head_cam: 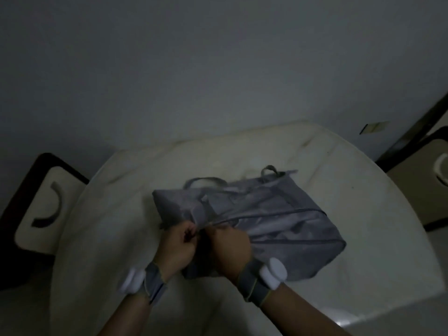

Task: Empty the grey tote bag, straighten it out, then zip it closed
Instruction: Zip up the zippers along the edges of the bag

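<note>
In the head view, we see the grey tote bag (252, 214) lying flat near the middle of the cloth-covered table (121, 226), its handles (206, 181) pointing toward the far edge. Our left hand (178, 246) is closed, pinching the bag's corner nearest us, most likely to hold the fabric taut. Our right hand (230, 248), touching the left, is closed at the start of the zipper line (266, 215), seemingly on the pull, though the dim light hides it. We can read no brand, label or writing on anything.
</note>
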Motion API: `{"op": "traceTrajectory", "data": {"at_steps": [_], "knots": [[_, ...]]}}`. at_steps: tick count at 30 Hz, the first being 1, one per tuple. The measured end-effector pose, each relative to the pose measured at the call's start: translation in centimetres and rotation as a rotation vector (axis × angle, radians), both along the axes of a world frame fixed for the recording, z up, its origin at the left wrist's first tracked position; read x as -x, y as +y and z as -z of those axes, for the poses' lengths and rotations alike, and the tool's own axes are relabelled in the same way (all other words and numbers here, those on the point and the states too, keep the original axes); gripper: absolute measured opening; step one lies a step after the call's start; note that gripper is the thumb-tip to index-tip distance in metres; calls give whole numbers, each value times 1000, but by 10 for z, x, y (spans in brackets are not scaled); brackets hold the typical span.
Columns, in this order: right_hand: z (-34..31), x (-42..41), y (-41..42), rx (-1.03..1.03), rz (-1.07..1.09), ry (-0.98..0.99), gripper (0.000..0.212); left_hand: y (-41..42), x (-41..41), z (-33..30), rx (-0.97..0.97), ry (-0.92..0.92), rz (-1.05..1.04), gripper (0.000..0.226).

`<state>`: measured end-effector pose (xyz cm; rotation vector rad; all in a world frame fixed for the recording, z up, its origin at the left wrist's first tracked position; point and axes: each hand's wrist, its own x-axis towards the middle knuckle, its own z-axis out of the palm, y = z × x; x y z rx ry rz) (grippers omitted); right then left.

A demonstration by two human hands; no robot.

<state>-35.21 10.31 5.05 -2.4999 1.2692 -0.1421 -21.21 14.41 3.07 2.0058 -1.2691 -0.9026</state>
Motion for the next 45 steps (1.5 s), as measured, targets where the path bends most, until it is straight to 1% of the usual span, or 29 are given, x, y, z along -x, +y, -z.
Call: {"op": "traceTrajectory", "data": {"at_steps": [2, 5, 9, 11, 14, 16, 18, 19, 20, 22, 23, 24, 25, 27, 29, 30, 32, 34, 36, 37, 38, 39, 40, 41, 42, 43, 45], "knots": [[18, 7, 6, -23, -24, 35, 31, 15, -1, 19, 4, -90, -29, 12], [28, 14, 11, -107, -52, 104, 34, 32, -2, 34, 59, -210, -4, 20], [42, 57, -2, -121, 54, 354, 27, 51, -14, 58, 67, -286, -49, 21], [54, 104, -17, -89, 161, 401, 27, 64, -18, 67, 81, -305, -83, 20], [67, 169, -41, 87, 328, 446, 20, 71, -16, 69, 136, -280, -131, 20], [60, 184, -49, 122, 404, 460, 18, 69, -14, 66, 140, -260, -162, 22], [46, 170, -44, 93, 354, 503, 20, 67, -13, 63, 148, -263, -166, 21], [39, 154, -40, 84, 301, 479, 21, 67, -13, 61, 159, -273, -155, 21], [33, 135, -33, 13, 233, 419, 24, 66, -11, 58, 175, -290, -137, 21], [19, 88, -9, -159, 92, 229, 32, 65, -6, 49, 206, -324, -102, 21], [12, 64, 4, -199, 14, 125, 34, 64, -4, 46, 223, -339, -82, 22], [7, 43, 16, -194, -58, 49, 34, 64, -2, 43, 236, -354, -57, 22], [4, 26, 27, -167, -116, 19, 33, 65, -1, 40, 252, -368, -34, 23], [5, 7, 34, -70, -159, 66, 29, 67, 2, 36, 289, -372, -28, 22], [26, 25, 22, -22, -95, 144, 28, 66, 2, 33, 324, -367, -71, 21], [37, 48, 13, -7, -46, 187, 29, 66, 0, 34, 324, -367, -90, 22], [57, 104, -7, 82, 72, 286, 32, 67, -6, 41, 308, -366, -116, 23], [60, 166, -29, 178, 245, 340, 33, 70, -15, 52, 274, -366, -143, 24], [50, 207, -45, 42, 400, 489, 29, 71, -19, 61, 240, -367, -161, 25], [48, 217, -52, -27, 441, 542, 27, 70, -20, 62, 228, -364, -168, 25], [45, 216, -54, -44, 456, 565, 24, 67, -20, 62, 219, -357, -182, 24], [44, 207, -54, -26, 447, 576, 20, 66, -21, 61, 212, -353, -192, 23], [44, 192, -52, 19, 415, 541, 16, 64, -22, 61, 209, -347, -197, 22], [42, 174, -49, 72, 359, 510, 16, 65, -22, 60, 213, -343, -197, 22], [37, 149, -39, 73, 281, 458, 16, 66, -22, 59, 216, -343, -194, 23], [34, 121, -28, 27, 177, 388, 16, 67, -21, 58, 216, -349, -185, 24], [22, 60, 1, -136, -30, 231, 29, 68, -18, 55, 224, -366, -157, 24]]}}
